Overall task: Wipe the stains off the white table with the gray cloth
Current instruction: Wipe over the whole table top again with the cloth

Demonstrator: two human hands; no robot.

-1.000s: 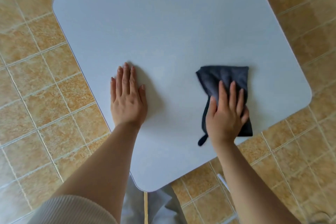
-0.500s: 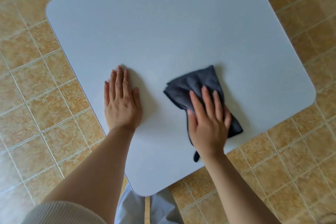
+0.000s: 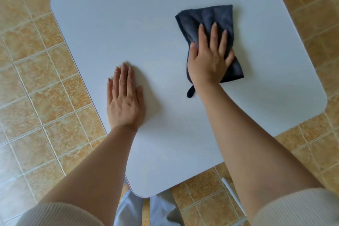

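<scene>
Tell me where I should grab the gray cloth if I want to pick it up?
Probably the small loop at the gray cloth's near edge: it pokes out free beside the right hand's wrist. Come from the near side. The rest lies flat on the white table, pressed under that palm.

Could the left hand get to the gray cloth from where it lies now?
Probably yes. The left hand lies flat on the white table, and only bare tabletop separates it from the gray cloth, though the right hand covers its near part.

Bare forearms; cream ribbed sleeves (image 3: 300, 209) pushed up near elbows; pale grey-blue trousers (image 3: 128, 211)
</scene>
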